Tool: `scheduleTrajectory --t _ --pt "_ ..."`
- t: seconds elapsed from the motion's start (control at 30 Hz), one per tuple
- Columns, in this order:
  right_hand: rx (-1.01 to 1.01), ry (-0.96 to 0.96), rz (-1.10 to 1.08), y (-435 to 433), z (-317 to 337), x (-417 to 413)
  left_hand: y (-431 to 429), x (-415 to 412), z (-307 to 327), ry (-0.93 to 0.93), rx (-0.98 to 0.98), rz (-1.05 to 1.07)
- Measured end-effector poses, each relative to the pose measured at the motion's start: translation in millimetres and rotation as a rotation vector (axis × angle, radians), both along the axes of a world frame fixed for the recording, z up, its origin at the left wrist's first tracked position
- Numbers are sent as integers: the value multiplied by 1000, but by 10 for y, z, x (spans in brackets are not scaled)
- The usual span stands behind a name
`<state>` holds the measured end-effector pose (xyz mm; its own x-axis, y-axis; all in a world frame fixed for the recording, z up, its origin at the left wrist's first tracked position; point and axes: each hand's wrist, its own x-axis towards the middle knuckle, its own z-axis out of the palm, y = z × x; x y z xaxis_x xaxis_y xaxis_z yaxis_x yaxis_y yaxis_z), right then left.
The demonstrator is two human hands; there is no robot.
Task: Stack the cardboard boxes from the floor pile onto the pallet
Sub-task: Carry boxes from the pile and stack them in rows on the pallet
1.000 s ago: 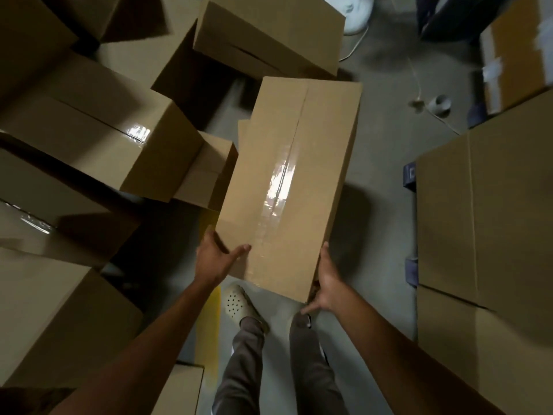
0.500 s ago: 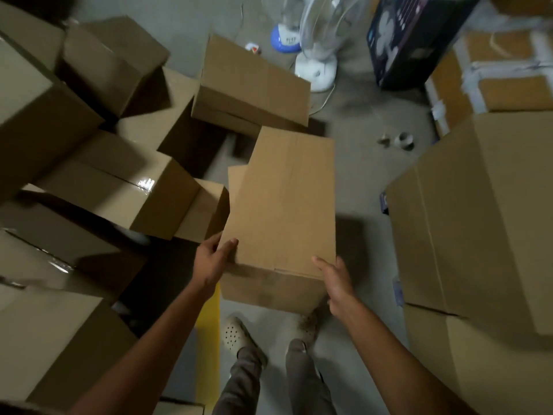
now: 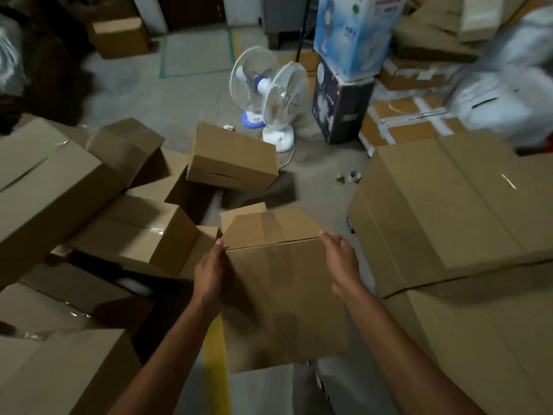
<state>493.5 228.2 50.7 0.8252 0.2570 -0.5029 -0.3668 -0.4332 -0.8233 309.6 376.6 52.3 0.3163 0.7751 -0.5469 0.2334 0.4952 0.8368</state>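
1. Pressing in from either side, the left hand and the right hand are carrying one cardboard box between flat palms. The fingers are lying fairly straight along its walls rather than curling round an edge. The box is hanging in mid-air at the centre of the view, between pile and stack, with a far flap standing up loose.
2. On the left, the floor pile is lying in a jumble, many boxes leaning on one another. Judging by that, most of the stacking is waiting to be done.
3. Behind the carried box, a lone box is sitting on the floor, just beside the pile.
4. On the right, large brown cartons are standing in at least two layers. This is probably the pallet load, but the pallet itself is not showing clearly, so I cannot tell how full it is.
5. Underfoot, grey concrete floor is showing, with a yellow line running beneath the left forearm.
6. Farther back, the dim storeroom is holding two white fans, printed fan cartons, taped boxes and a white wrapped bundle.
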Motion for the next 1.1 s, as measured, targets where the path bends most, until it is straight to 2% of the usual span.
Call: scheduleTrajectory --t 0.3,0.47,0.53,0.7,0.87,1.1 --pt "153 -39 -293 -1272 590 -1410 -772 -900 589 -64 46 -236" --pt "208 -47 -485 -2025 822 -1992 -1378 -1119 969 -106 115 -349" --pt "218 2 -522 -2348 861 -2109 -1650 -1141 1094 -147 159 -394" --pt "310 322 -430 -3329 1006 -2227 -2473 -1138 1342 -291 293 -538" --pt "375 210 -638 -4380 1162 -2323 -3526 -1023 1615 -384 352 -655" --pt "354 -2 -819 -6122 1479 -2432 -5246 -728 1764 -458 223 -790"
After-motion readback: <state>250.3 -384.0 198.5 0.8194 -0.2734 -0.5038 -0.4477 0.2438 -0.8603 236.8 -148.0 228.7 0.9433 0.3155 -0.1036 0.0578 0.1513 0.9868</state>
